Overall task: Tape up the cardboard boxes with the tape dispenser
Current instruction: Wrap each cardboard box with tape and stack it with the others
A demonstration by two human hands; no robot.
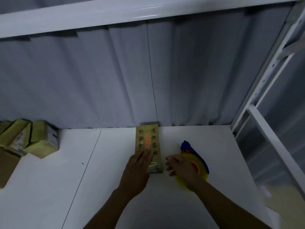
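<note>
Pressing box: left hand | right hand holds tape dispenser | Chinese print, blurred

The left hand covered the near left part of the cardboard box; the dark print on its top was too blurred to read; the right hand hid much of the tape dispenser, and its fingers were smeared, so its grip could not be told; the taped boxes ran out of view at the left edge; a pale patch at the lower right was too blurred to name.
</note>
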